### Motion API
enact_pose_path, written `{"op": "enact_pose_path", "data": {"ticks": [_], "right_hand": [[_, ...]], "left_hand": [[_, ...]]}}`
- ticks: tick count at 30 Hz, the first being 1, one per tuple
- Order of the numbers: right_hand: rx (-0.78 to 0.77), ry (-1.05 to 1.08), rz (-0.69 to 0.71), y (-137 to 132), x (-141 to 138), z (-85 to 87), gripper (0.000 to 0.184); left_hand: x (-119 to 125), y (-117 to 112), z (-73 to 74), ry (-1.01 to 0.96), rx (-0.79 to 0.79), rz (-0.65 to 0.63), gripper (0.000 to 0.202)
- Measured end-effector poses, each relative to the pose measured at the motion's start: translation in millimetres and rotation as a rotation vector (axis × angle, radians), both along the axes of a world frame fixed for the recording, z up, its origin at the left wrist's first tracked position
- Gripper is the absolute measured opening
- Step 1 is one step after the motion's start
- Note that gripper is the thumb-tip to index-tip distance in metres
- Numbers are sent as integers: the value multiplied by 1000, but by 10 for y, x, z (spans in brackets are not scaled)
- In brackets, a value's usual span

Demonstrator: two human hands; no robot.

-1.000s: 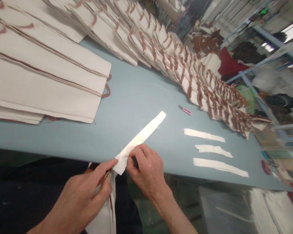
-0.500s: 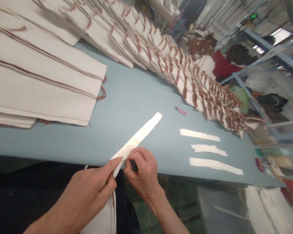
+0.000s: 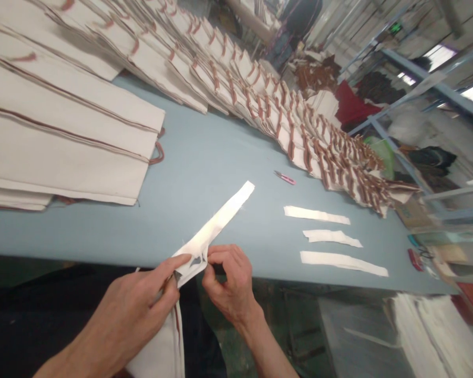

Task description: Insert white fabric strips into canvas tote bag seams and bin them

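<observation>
A long white cloth strip [image 3: 220, 218] lies slantwise over the table's front edge, its far end flat on the tabletop. My left hand [image 3: 137, 299] is closed on the strip's near part, at the top of a cream fabric piece [image 3: 160, 344] with brown trim that hangs over my lap. Thumb and finger of my right hand [image 3: 232, 275] pinch the strip's right edge, pulling it outward so that a small gap shows between the cloth layers. Whether a small tool sits inside either hand is hidden.
Three loose white strips [image 3: 317, 214] lie to the right on the blue-grey table [image 3: 205, 157]. Pink-handled thread snips [image 3: 286, 178] lie beyond them. Cream fabric pieces [image 3: 74, 152] are stacked at left, and a long row of brown-strapped pieces [image 3: 276, 115] runs along the back.
My right hand has drawn the strip's edge away from my left hand, and a gap has opened between the layers. The whole view has shifted slightly.
</observation>
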State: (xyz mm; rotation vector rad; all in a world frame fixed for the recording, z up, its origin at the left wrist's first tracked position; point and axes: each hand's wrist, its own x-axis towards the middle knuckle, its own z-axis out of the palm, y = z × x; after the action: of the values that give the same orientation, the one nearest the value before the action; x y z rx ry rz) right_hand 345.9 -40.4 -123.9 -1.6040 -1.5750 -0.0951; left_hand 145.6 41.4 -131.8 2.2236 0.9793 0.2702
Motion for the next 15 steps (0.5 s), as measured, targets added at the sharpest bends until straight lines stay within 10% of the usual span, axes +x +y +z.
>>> {"op": "enact_pose_path", "data": {"ticks": [8,15], "right_hand": [[-60,-32,-21,17,5,-9,21],[-69,24,-2,15,32,-14,20]], "left_hand": [[26,38,234,-229,306,-128,51],[85,95,51,50,232,-140,52]]}}
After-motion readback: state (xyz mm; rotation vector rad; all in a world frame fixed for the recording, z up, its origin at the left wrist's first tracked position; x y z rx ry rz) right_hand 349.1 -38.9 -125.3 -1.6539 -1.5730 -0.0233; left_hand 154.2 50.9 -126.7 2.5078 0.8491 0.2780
